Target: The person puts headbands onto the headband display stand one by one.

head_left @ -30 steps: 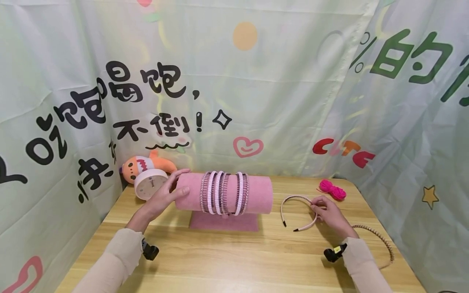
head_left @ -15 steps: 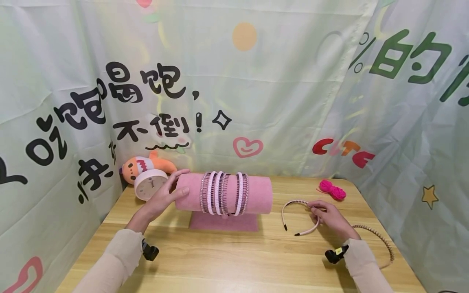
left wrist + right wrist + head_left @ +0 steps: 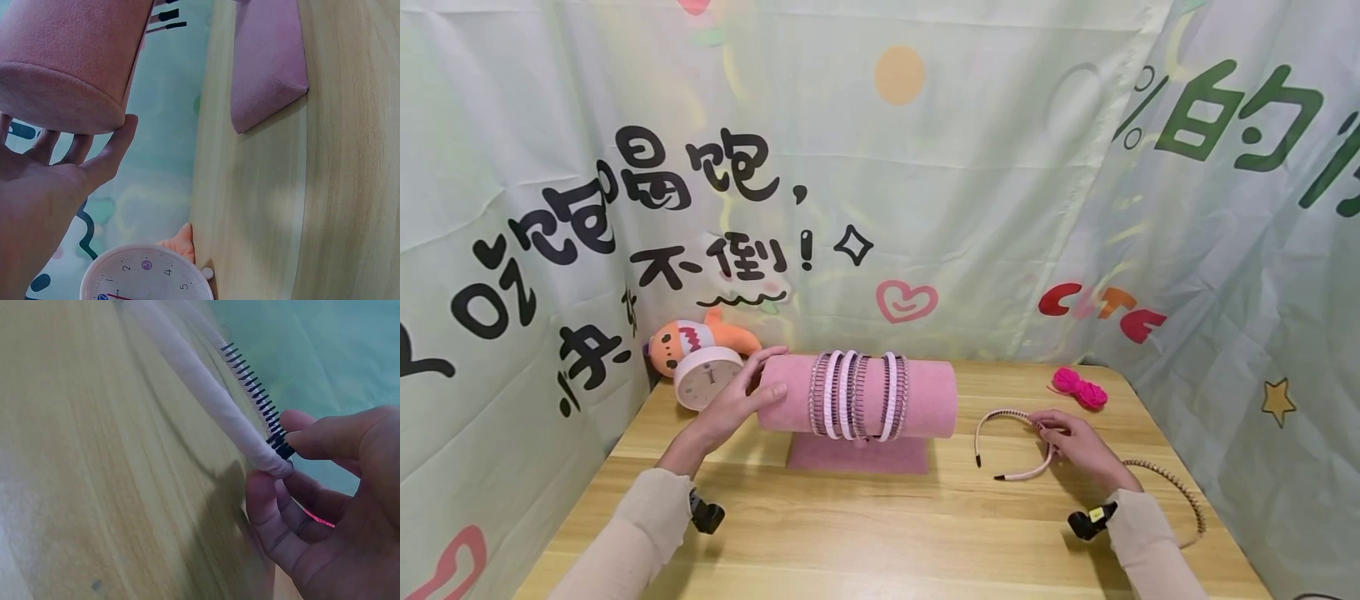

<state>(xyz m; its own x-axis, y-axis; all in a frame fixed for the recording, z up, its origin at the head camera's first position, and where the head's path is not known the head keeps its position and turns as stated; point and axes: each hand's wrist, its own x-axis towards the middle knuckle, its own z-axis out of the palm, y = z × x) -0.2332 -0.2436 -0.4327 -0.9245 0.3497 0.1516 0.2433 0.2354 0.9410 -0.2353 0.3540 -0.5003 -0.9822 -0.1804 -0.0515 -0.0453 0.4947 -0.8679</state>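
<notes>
In the head view a pink headband display stand (image 3: 932, 398) has a plush roll lying sideways over a flat base (image 3: 859, 458). Several white and brown toothed headbands (image 3: 848, 396) ring its middle. My left hand (image 3: 739, 408) grips the roll's left end, thumb in front and fingers behind; in the left wrist view the fingertips meet the rim of the round end face (image 3: 62, 103). At the right, my right hand (image 3: 1078, 446) pinches a pale headband (image 3: 990, 419) near its bend, its black-tipped ends pointing left. Dark comb teeth (image 3: 253, 387) line its inside in the right wrist view.
A brown braided headband (image 3: 1180, 485) lies beside the right wrist. Pink yarn (image 3: 1080, 389) sits at the back right. Behind my left hand stand a round white clock (image 3: 703, 379) and an orange plush toy (image 3: 730, 335). Printed curtains (image 3: 985, 208) enclose the wooden table (image 3: 880, 533).
My right hand has dipped slightly, and the pale headband has tilted with it, its black tips shifting a little left over the last half second. The left hand stays on the stand.
</notes>
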